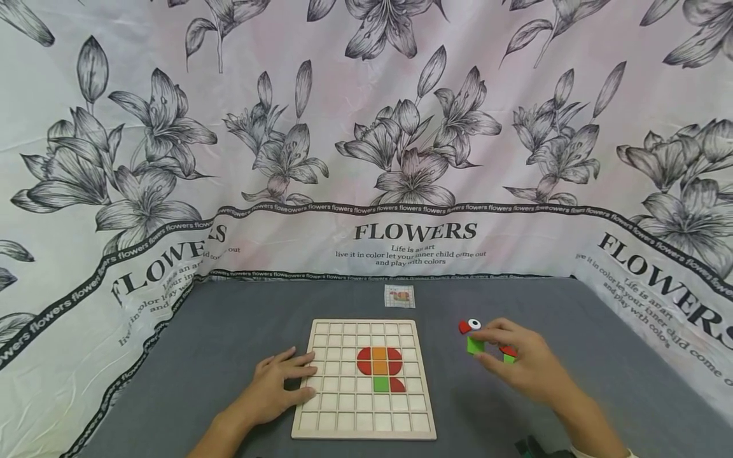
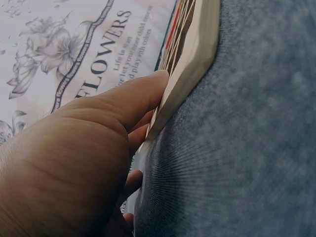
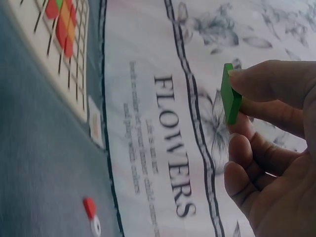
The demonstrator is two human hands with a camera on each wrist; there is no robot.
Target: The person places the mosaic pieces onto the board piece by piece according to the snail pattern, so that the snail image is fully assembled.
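Note:
In the head view a wooden grid board (image 1: pixel 363 435) lies on the grey cloth. Red rounded tiles flank two orange squares (image 1: pixel 380 360) on it, with a green square (image 1: pixel 381 384) and a red quarter-circle (image 1: pixel 397 385) below. My left hand (image 1: pixel 282 386) rests at the board's left side, fingers spread and touching its edge. In the left wrist view the thumb (image 2: pixel 140 94) lies against that wooden side. Right of the board, my right hand (image 1: pixel 523 362) pinches a green square tile (image 3: pixel 230 96) between thumb and fingers, raised off the cloth.
Beyond the right hand lie a red tile (image 1: pixel 464 327) and a white round tile with a black ring (image 1: pixel 474 324). Another red tile (image 1: pixel 508 350) and a green one (image 1: pixel 509 359) are partly behind the hand. A small picture card (image 1: pixel 399 296) lies behind the board, before the flowered curtain (image 1: pixel 412 245).

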